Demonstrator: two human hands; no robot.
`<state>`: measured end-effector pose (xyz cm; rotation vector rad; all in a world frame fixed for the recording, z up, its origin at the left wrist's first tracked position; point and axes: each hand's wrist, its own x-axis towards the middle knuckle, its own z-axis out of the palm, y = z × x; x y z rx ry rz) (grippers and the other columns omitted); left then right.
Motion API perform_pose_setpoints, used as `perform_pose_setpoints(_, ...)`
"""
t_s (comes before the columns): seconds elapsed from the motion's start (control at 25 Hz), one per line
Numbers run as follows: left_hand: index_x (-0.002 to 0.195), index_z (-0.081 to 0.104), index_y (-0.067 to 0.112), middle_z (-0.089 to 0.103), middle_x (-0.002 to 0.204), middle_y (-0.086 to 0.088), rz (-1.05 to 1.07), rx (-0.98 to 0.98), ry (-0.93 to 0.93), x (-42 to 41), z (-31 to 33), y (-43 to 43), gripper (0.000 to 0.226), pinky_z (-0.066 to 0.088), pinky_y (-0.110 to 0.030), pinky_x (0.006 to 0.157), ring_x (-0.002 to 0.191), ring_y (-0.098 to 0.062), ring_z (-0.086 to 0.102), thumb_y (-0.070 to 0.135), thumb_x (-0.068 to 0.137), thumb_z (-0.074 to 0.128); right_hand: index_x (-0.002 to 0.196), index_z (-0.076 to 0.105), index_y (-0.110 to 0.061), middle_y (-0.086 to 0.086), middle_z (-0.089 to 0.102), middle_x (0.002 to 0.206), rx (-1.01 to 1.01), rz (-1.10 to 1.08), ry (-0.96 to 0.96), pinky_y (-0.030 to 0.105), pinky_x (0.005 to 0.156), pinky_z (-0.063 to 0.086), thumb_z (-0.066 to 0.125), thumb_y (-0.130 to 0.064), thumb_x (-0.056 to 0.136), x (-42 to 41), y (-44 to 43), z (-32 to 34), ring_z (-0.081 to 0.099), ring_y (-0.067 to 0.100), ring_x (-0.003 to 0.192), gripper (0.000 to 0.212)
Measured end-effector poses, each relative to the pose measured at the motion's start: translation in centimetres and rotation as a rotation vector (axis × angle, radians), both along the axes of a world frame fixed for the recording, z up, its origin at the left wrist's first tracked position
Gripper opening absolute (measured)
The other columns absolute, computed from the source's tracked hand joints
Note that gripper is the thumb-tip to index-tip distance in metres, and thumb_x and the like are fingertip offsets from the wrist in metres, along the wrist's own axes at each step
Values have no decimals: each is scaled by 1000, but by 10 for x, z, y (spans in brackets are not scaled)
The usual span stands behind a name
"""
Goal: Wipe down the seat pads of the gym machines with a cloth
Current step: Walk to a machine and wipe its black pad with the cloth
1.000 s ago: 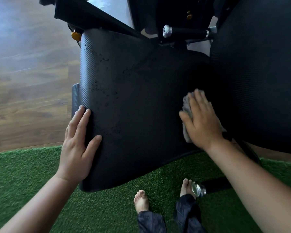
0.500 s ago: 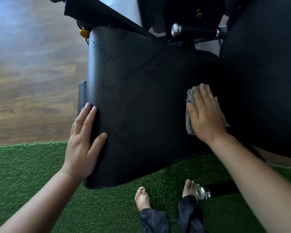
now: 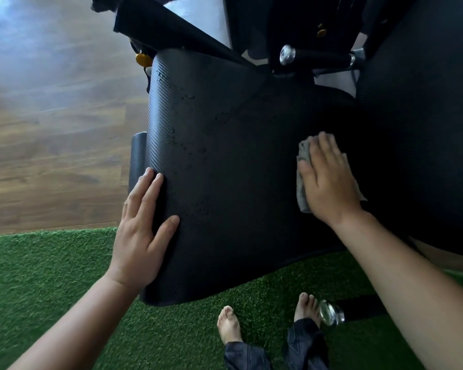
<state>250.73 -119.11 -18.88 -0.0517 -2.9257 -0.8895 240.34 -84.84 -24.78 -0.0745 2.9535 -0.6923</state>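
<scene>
Right now, centre of the frame, it's all about the big black seat pad [image 3: 238, 169], ribbed in texture and filling most of the picture. Over on its left edge the left hand [image 3: 142, 231] lies flat, fingers straight and close together, thumb splayed out onto the top of the pad, gripping nothing. Across at centre right, the right hand [image 3: 329, 182] is spread flat too, palm down, pressing the grey cloth [image 3: 303, 156] against the pad. The cloth is bunched beneath the palm, peeking out past the fingertips, along the thumb side and at the far side of the hand. The fingers are straight on top of it, not curled round it.

Look at the left half of the pad: a scatter of small wet-looking specks [image 3: 187, 145] sits there, well apart from the cloth. A narrow ribbed side pad [image 3: 138, 158] pokes out just beside the seat's left edge, above the left fingertips.

On the right of the frame, a second dark back pad [image 3: 425, 129] rises, close beside the wiping hand. At the upper centre there's a black bar with a chrome end [image 3: 287, 55], and at the upper left of the seat a yellow knob [image 3: 144, 59].

Down below, green turf [image 3: 51, 276] runs across the bottom, wooden floor [image 3: 51, 129] takes the left side, and two bare feet [image 3: 229, 324] stand on the turf, the one on the right touching a chrome cap [image 3: 330, 313].
</scene>
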Motion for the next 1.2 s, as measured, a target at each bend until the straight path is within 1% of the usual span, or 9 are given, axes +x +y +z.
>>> perform_pose_setpoints(0.2,158,36,13,25,168,0,-1,2,6,0,-1,0,70,22,-43,126,155,-17,24,40,95,51,159,24,-14,11,16,168,6,-150,-48,49,126,9,18,-44,107,-147,-20,14,11,27,156,61)
perform_pose_setpoints(0.44,158,36,13,25,168,0,-3,24,-8,-1,0,-1,70,21,-41,126,155,-18,24,41,95,50,161,18,-12,7,8,169,-46,69,18,42,127,3,27,-40,108,-22,-41,13,1,22,157,60)
perform_pose_setpoints(0.68,158,36,13,26,168,0,5,34,-5,-1,-3,-1,70,21,-42,126,154,-18,25,41,95,50,159,23,-12,13,16,168,28,-157,-37,49,125,11,26,-43,106,-148,-88,32,11,30,155,62)
perform_pose_setpoints(0.8,158,36,12,26,168,-1,-12,36,2,-1,-3,-2,70,23,-49,125,154,-19,25,41,96,50,160,21,-13,12,13,169,-12,117,32,47,126,8,28,-43,106,-107,-158,51,6,30,156,62)
perform_pose_setpoints(0.88,158,36,12,26,168,-1,-16,19,-1,-1,-3,-2,70,23,-49,125,155,-19,25,41,96,50,159,25,-14,9,16,168,-63,302,93,46,126,9,26,-42,106,-92,-146,47,8,26,156,60)
perform_pose_setpoints(0.96,158,36,13,26,168,0,-8,33,-2,-1,-2,-1,70,23,-48,125,155,-19,25,42,96,50,155,34,-11,13,26,165,18,181,140,50,123,19,19,-45,102,-105,-96,32,20,29,154,65)
perform_pose_setpoints(1.08,158,36,14,26,168,0,-1,46,-7,-2,-2,0,70,23,-48,124,155,-20,25,43,95,49,157,27,-11,14,19,167,45,-226,-64,49,125,12,19,-42,105,-126,-27,15,12,29,155,61)
perform_pose_setpoints(1.16,158,36,13,26,168,-1,-3,50,-8,-1,-2,0,70,23,-48,125,154,-20,25,43,95,49,157,28,-12,15,21,166,79,-297,-48,50,125,13,26,-42,106,-118,-63,24,14,32,154,59)
perform_pose_setpoints(1.2,158,36,13,26,167,-1,-6,50,-6,-1,-2,-1,70,23,-48,125,154,-20,25,42,95,49,157,29,-12,15,22,166,73,-209,8,51,124,14,27,-41,106,-111,-95,31,15,33,154,59)
